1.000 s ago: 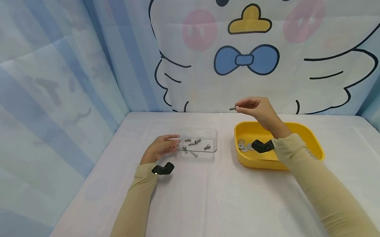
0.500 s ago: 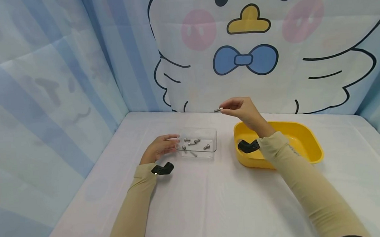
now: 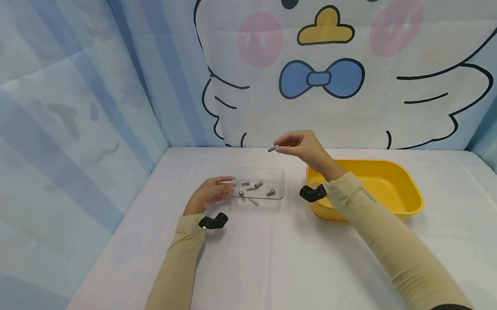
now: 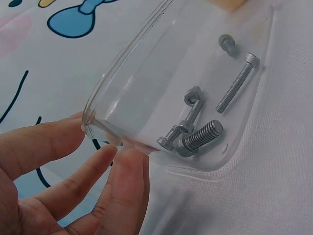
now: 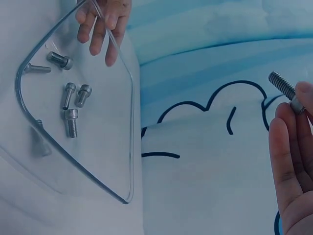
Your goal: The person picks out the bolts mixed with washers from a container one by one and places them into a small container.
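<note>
Pinching a bolt in my raised right hand above the clear tray; left hand, fingers relaxed, touches its rim; yellow bin at right.

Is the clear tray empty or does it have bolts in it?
Not empty: the clear tray holds several bolts; the left hand touches its rim.

At the right edge, the right hand pinches a short threaded silver metal bolt at its fingertips, the threaded end pointing up and left. To the left lies a clear plastic tray with rounded corners holding several small silver socket-head screws. The left hand touches the tray's upper rim with its fingers
</note>
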The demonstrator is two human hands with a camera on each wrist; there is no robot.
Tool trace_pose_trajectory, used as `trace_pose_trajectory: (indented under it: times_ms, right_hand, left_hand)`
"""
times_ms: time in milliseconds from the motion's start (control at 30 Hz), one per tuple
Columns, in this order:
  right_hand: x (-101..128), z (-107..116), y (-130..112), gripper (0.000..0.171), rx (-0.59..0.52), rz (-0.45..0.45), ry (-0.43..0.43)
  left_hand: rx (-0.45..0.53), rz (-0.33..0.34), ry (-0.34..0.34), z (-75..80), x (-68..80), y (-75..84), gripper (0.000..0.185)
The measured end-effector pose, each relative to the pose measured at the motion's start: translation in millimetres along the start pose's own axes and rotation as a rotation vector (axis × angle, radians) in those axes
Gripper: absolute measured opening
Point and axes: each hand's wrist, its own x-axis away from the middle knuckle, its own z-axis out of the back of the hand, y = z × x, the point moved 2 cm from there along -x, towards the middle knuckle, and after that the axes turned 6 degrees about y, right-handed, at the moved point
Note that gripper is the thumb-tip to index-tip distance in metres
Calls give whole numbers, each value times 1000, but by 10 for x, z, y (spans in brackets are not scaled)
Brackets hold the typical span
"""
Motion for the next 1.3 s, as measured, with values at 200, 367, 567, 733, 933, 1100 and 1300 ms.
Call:
trace_pose_trajectory:
  times_ms: [200,367,567,733,933,1100,1300]
  right_hand:
    - [-27,-86,19,23,17,-11,-25]
    - [-51,-142,33,27,51,-16,-36]
    - [-66,-213,38,27,62,-22,-63]
    - [-73,-265,65,27,66,-26,-86]
    - [-78,-321,117,26,60,-38,-99]
    - [-67,-367,155,26,75,-82,-96]
    - [-56,-419,185,26,84,-119,-89]
  left_hand:
    - [6,-8,-14,3,-1,-5,46]
    - [7,-7,-12,5,0,-2,46]
    - [6,5,1,4,-5,-1,45]
    - [19,14,10,0,-21,-10,45]
    - [20,12,8,0,-38,-24,46]
    - [7,14,14,0,-56,-38,46]
    - [5,17,19,1,-70,-40,46]
